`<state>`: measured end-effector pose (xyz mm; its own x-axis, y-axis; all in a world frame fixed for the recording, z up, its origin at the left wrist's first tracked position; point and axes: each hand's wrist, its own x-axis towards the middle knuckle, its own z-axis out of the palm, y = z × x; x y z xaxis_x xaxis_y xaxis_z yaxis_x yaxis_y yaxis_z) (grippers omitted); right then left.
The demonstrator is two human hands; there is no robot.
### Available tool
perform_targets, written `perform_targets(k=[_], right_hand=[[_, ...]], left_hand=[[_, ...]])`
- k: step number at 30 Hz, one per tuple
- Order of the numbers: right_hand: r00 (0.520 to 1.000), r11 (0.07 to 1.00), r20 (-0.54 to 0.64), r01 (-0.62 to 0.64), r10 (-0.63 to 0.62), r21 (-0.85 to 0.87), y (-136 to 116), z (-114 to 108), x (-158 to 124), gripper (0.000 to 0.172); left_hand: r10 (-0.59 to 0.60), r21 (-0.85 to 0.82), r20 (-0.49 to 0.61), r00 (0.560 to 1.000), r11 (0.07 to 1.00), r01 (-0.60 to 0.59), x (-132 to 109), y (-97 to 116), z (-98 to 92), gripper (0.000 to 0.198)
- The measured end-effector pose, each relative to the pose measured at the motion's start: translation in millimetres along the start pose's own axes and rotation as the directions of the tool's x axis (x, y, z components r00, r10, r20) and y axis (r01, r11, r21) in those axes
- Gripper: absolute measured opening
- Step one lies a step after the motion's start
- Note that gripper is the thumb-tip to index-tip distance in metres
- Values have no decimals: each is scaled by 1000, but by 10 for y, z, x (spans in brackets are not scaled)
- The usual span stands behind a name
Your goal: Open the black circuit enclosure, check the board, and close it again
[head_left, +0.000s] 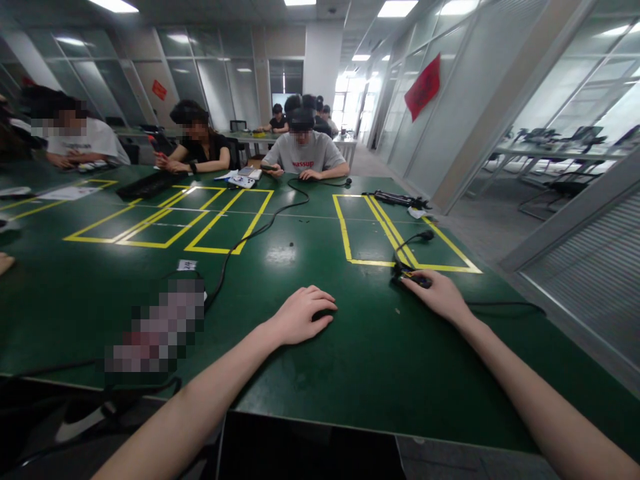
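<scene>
My left hand [301, 314] rests palm down on the green table [350, 347], fingers curled loosely and slightly apart, with nothing visible in it. My right hand [437, 293] lies further right, its fingertips pinched on a small black object with a yellow mark [411, 275] at the near edge of a yellow taped rectangle [400, 230]. A thin black cable [407, 241] curves from that object up to a small round end inside the rectangle.
Other yellow taped boxes [170, 223] mark the left half. A long black cable [250, 233] crosses the middle. A black tool [397, 198] lies at the far right. Three people sit across the table; a glass partition stands right.
</scene>
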<state>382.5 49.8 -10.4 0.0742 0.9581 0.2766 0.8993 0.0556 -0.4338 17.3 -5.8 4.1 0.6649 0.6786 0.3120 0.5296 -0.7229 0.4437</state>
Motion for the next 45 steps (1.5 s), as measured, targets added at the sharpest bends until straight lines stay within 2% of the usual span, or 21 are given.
perform_targets(k=[2, 4, 6, 8, 10, 12, 15, 20, 23, 28, 34, 37, 40, 45], right_hand=[[981, 977, 27, 191, -194, 93, -330, 113, -168, 33], [923, 914, 79, 356, -376, 192, -706, 229, -366, 27], [821, 812, 137, 496, -554, 308, -1054, 322, -547, 19], [707, 712, 186, 585, -682, 388, -1309, 380, -667, 16], [649, 661, 201, 611, -733, 436, -1440, 402, -709, 15], [653, 654, 194, 595, -732, 467, -1463, 402, -690, 16], [710, 664, 136, 549, -691, 508, -1397, 385, -630, 21], [779, 669, 32, 516, -627, 535, -1311, 355, -586, 18], [800, 694, 22, 506, -599, 511, -1297, 350, -576, 19], [787, 710, 55, 521, -615, 474, -1299, 386, -567, 19], [770, 661, 10, 541, -638, 519, -1356, 470, -580, 13], [771, 663, 12, 540, -637, 519, -1365, 495, -582, 16], [773, 681, 31, 537, -633, 499, -1357, 488, -579, 19], [770, 665, 4, 549, -638, 506, -1347, 456, -572, 11]], left_hand=[[10, -13, -50, 999, 1000, -11, 5, 5, -3, 23], [28, -22, -128, 991, 999, -31, 6, 14, -13, 30], [59, -22, -165, 984, 998, -63, -2, 23, -30, 35], [71, -16, -130, 989, 997, -73, -19, 26, -52, 35], [54, -4, -64, 996, 999, -54, -39, 22, -76, 39], [26, 11, -31, 999, 1000, -26, -51, 14, -95, 47], [0, -5, -30, 1000, 1000, -1, -41, 3, -106, 57], [-26, 0, -27, 999, 1000, 26, -5, -30, -81, 45], [-14, 21, -21, 1000, 1000, 15, -12, -48, -78, 54], [3, 14, 17, 1000, 1000, -3, -32, -50, -88, 70], [-33, 41, 4, 999, 999, 33, -4, -43, -15, 61], [-37, 35, -9, 999, 999, 38, 5, -57, 13, 62], [-27, 12, -6, 1000, 1000, 28, -3, -94, 5, 70], [-6, -46, 16, 1000, 999, 7, -27, -152, -38, 91]])
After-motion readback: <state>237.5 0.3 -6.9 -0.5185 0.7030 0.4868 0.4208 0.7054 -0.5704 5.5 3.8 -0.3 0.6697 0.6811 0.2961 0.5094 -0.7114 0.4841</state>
